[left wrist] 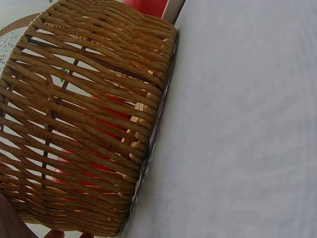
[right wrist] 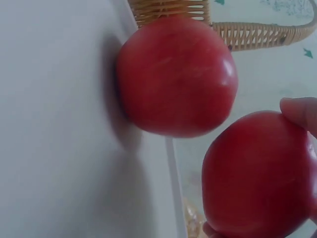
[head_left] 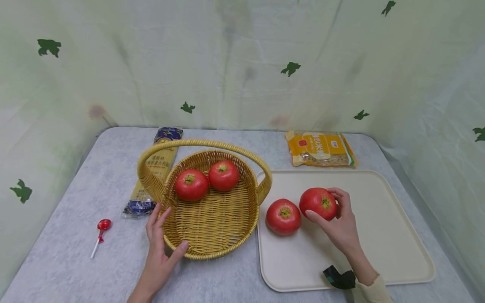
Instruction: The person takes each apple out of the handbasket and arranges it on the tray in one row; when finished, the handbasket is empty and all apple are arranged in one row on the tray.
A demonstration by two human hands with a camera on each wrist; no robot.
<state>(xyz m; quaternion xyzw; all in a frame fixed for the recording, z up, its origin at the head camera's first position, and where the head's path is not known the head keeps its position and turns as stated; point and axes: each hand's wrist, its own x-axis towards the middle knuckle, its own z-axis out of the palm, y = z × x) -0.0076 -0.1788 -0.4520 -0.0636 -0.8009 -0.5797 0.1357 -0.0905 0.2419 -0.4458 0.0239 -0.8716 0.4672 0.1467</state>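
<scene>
My right hand [head_left: 345, 229] grips a red tomato [head_left: 317, 203] between thumb and fingers, raised off the cream tray [head_left: 379, 252]. In the right wrist view, that held tomato [right wrist: 257, 173] hangs beside a second tomato [right wrist: 176, 77], which rests on the tray. Two more tomatoes, one at the left [head_left: 191, 185] and one at the right [head_left: 224, 175], lie inside the yellow wicker basket [head_left: 212, 227] toward its far side. With fingers spread, my left hand [head_left: 161, 254] touches the basket's near left side, its thumb at the front rim. Only fingertips show in the left wrist view.
The basket's tall arched handle [head_left: 204, 144] spans it from side to side. A spaghetti packet [head_left: 159, 164] lies partly behind the basket. A yellow food packet [head_left: 321, 149] sits beyond the tray. At the left lies a red lollipop [head_left: 103, 226] on the grey table [head_left: 68, 261].
</scene>
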